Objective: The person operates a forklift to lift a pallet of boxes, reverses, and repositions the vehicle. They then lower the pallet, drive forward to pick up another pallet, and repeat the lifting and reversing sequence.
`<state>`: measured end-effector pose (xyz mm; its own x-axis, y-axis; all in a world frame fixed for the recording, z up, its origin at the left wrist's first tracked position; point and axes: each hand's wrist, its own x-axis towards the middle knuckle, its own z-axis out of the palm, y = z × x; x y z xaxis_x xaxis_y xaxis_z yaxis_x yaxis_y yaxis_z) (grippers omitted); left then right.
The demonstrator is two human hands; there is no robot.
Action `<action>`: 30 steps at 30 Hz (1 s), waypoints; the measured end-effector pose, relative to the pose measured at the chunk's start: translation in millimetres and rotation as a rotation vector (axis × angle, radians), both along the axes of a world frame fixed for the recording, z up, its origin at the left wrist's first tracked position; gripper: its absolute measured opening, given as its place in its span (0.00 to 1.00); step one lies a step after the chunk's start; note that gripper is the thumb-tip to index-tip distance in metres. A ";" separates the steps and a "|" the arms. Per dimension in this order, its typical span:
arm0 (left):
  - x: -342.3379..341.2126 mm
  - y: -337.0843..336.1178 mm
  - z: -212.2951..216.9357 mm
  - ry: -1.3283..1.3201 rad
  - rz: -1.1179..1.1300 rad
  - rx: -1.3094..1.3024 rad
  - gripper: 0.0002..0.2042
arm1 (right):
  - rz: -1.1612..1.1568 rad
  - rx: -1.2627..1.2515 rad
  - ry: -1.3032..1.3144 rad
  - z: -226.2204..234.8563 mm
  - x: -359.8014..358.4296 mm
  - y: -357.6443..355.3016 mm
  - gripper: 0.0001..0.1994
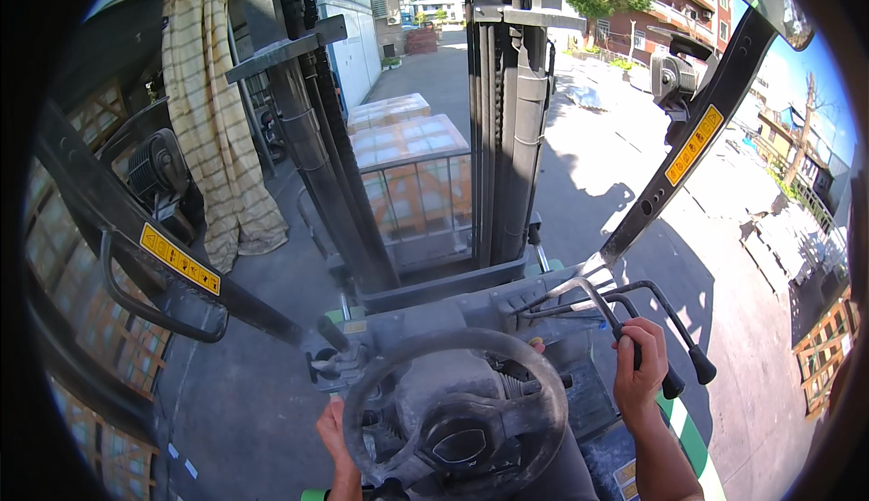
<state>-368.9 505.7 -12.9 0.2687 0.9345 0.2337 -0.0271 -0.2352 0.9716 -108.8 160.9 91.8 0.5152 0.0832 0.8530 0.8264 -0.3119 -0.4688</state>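
My right hand [641, 361] is wrapped around the black grip of a bent control lever [595, 295], right of the steering wheel [554, 392]. Beside it stand more levers, one ending in a black knob [702, 365]. My left hand [333, 427] is raised just left of the wheel rim, below a short dark handle [331, 332] on the dash. Its fingers look curled, and what they may hold is hidden. Ahead, past the forklift mast [503, 130], wooden crates with pale tops [407, 139] sit in front of the forklift behind its load backrest [422, 198].
Black cab posts [249, 306] with yellow warning stickers frame both sides. A checked curtain [213, 121] hangs at the left, near stacked wooden crates [113, 343]. A blue-white wall [358, 39] lines the lane ahead. More crates [824, 356] stand at the right edge of the sunlit yard.
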 end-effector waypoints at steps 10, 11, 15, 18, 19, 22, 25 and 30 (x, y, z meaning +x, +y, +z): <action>0.4 9.6 -9.4 0.104 0.044 0.133 0.27 | -0.050 -0.191 0.005 -32.9 -47.5 -60.9 0.11; 1.0 9.6 -9.8 0.099 0.046 0.125 0.27 | -0.087 -0.184 -0.083 -34.3 -51.9 -71.5 0.11; 1.8 8.9 -13.0 -0.034 0.008 0.065 0.27 | -0.512 -0.175 -0.030 -44.8 -37.2 -93.8 0.13; 0.1 10.8 -14.2 0.007 0.018 0.090 0.27 | -0.142 0.239 0.547 -50.7 -16.1 -86.5 0.13; -0.2 11.2 -14.4 0.013 0.016 0.063 0.27 | -0.078 0.231 0.401 -47.2 -5.1 -82.7 0.13; 1.5 12.1 -13.3 -0.048 0.002 0.045 0.27 | -0.125 0.155 0.356 -28.4 18.1 -71.8 0.12; 4.2 11.2 -9.8 -0.073 -0.012 0.045 0.27 | -0.142 0.120 0.338 -4.4 33.7 -60.1 0.12; 2.4 8.2 -6.5 0.031 0.032 0.093 0.27 | -0.155 0.049 0.357 19.2 44.3 -51.0 0.12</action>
